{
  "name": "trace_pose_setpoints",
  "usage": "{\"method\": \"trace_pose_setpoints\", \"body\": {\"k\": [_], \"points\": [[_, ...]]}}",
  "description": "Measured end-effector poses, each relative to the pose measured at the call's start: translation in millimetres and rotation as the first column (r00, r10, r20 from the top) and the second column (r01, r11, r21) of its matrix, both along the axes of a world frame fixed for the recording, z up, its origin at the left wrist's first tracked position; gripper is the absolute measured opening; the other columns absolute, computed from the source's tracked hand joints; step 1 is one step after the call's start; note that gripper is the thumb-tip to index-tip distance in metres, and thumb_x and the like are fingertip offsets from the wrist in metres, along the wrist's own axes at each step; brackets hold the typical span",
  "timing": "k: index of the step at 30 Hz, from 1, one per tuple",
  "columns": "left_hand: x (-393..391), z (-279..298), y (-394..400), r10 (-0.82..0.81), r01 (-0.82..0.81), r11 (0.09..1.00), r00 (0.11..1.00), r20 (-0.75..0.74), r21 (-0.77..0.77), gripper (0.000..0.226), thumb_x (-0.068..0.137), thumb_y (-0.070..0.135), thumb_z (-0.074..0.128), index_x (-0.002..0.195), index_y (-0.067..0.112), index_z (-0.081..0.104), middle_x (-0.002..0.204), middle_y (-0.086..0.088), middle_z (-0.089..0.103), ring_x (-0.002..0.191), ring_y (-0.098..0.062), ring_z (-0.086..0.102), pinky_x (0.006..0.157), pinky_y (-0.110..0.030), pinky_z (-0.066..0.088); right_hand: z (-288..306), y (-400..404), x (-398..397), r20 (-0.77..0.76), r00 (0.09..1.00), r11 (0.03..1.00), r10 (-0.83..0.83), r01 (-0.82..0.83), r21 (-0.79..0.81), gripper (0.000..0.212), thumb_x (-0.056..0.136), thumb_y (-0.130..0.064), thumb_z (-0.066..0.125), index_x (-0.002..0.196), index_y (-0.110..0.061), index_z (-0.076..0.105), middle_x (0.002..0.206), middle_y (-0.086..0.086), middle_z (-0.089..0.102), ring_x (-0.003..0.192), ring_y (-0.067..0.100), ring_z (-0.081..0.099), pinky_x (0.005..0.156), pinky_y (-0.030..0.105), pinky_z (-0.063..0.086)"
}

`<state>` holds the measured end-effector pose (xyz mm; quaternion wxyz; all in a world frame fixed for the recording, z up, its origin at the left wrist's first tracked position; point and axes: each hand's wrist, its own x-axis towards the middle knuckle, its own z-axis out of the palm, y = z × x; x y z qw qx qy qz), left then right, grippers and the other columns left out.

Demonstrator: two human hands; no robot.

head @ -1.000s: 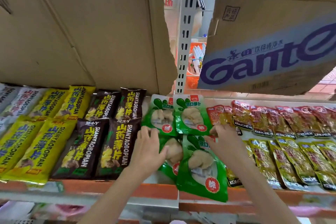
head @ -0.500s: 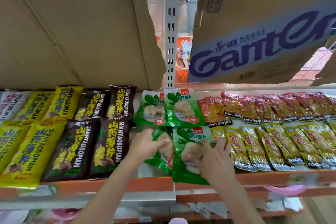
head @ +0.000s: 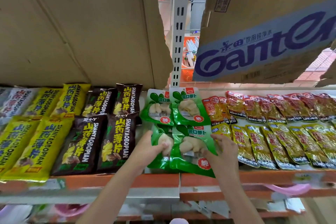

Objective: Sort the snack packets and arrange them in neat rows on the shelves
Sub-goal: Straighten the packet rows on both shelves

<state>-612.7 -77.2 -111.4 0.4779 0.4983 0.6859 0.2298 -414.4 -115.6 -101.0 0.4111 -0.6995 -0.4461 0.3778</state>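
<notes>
Both hands now on front green packets, just ahead of back green pair on shelf; left hand grip curled round left front packet; right hand moved down from back row, fingers spread pressing right front packet's edge; front row being squared, overhang reduced, nearly aligned.

Orange-edged shelf, white slotted upright
</notes>
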Motion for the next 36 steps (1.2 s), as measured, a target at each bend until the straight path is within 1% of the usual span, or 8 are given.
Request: {"method": "trace_pose_setpoints", "body": {"k": [9, 14, 18, 20, 23, 27, 32, 36], "points": [[-8.1, 10.8, -14.3, -0.042, 0.043, 0.999, 0.993, 0.108, -0.006, 0.076, 0.068, 0.040, 0.075, 0.134, 0.018, 0.042, 0.130, -0.003, 0.054, 0.115, -0.019, 0.054, 0.099, -0.041, 0.044, 10.7, -2.1, 11.8, -0.413, 0.907, 0.997, -0.077, 0.063, -0.049, 0.058, 0.070, 0.015, 0.067, 0.100, -0.033, 0.056, 0.125, -0.001, 0.052, 0.112, 0.015, 0.053, 0.100, 0.047, 0.044], [-29.2, 37.6, -26.9, -0.194, 0.191, 0.981, 0.972, 0.130, 0.035, 0.033, 0.079, 0.011, 0.070, 0.101, 0.030, 0.054, 0.095, 0.010, 0.063, 0.079, -0.003, 0.063, 0.065, -0.017, 0.050, 20.8, -8.7, 29.2, -0.625, 0.781, 0.973, -0.004, -0.141, -0.183, 0.047, 0.073, 0.020, 0.052, 0.099, -0.016, 0.070, 0.105, 0.016, 0.067, 0.090, 0.040, 0.062, 0.076, 0.049, 0.050], [-43.9, 58.2, -19.7, -0.051, 0.014, 0.989, 0.968, 0.245, 0.149, 0.036, 0.076, 0.018, 0.073, 0.106, 0.027, 0.055, 0.104, 0.002, 0.065, 0.097, -0.017, 0.063, 0.086, -0.035, 0.052, 36.4, -3.8, 35.1, -0.618, 0.784, 0.981, 0.053, -0.155, -0.112, 0.050, 0.075, 0.020, 0.049, 0.094, -0.019, 0.073, 0.102, 0.006, 0.071, 0.088, 0.035, 0.060, 0.070, 0.042, 0.049], [-44.3, 56.6, -8.1, 0.004, -0.047, 0.976, 0.980, 0.199, 0.214, 0.055, 0.074, 0.036, 0.074, 0.121, 0.021, 0.050, 0.119, -0.002, 0.061, 0.112, -0.022, 0.057, 0.097, -0.047, 0.045, 43.2, 6.0, 36.1, -0.583, 0.807, 0.987, 0.089, -0.150, -0.057, 0.052, 0.075, 0.019, 0.049, 0.094, -0.024, 0.072, 0.107, 0.006, 0.068, 0.090, 0.032, 0.060, 0.069, 0.041, 0.050], [-31.8, 43.6, 5.9, -0.043, 0.074, 0.963, 0.992, -0.122, 0.260, 0.048, 0.086, 0.023, 0.065, 0.126, 0.014, 0.040, 0.118, -0.004, 0.056, 0.111, -0.021, 0.054, 0.087, -0.030, 0.042, 37.5, 23.5, 23.2, -0.290, 0.932, 0.968, 0.216, -0.243, -0.059, 0.054, 0.082, 0.015, 0.049, 0.102, -0.031, 0.065, 0.119, 0.002, 0.060, 0.079, 0.020, 0.056, 0.058, 0.024, 0.047], [-13.8, 29.6, 1.0, -0.122, 0.321, 0.920, 0.779, -0.615, 0.224, 0.084, 0.085, 0.028, 0.065, 0.146, 0.011, 0.010, 0.137, -0.016, 0.022, 0.129, -0.030, 0.033, 0.104, -0.034, 0.032, 20.9, 35.6, 13.0, 0.236, 0.922, 0.949, 0.307, -0.275, -0.156, 0.043, 0.090, 0.002, 0.052, 0.129, -0.018, 0.052, 0.125, -0.002, 0.054, 0.091, 0.004, 0.045, 0.060, 0.006, 0.037], [-12.1, 31.4, 8.9, -0.174, 0.472, 0.834, 0.717, -0.675, 0.286, 0.070, 0.091, 0.035, 0.053, 0.147, 0.011, 0.019, 0.153, -0.008, 0.006, 0.143, -0.023, 0.004, 0.116, -0.032, 0.008, 16.0, 38.0, 12.0, 0.253, 0.938, 0.970, 0.237, -0.216, -0.111, 0.044, 0.091, -0.002, 0.052, 0.132, -0.015, 0.050, 0.129, -0.001, 0.052, 0.102, 0.008, 0.046, 0.066, 0.013, 0.037], [-7.0, 21.2, 26.2, -0.359, 0.593, 0.798, 0.613, -0.703, 0.110, 0.072, 0.095, 0.043, 0.044, 0.150, 0.019, 0.005, 0.157, -0.006, -0.009, 0.145, -0.022, -0.008, 0.116, -0.035, -0.001, 18.0, 41.7, 9.7, 0.178, 0.967, 0.981, 0.184, -0.170, -0.094, 0.045, 0.088, 0.001, 0.054, 0.130, -0.015, 0.051, 0.129, 0.002, 0.052, 0.108, 0.017, 0.051, 0.087, 0.031, 0.047]]}}
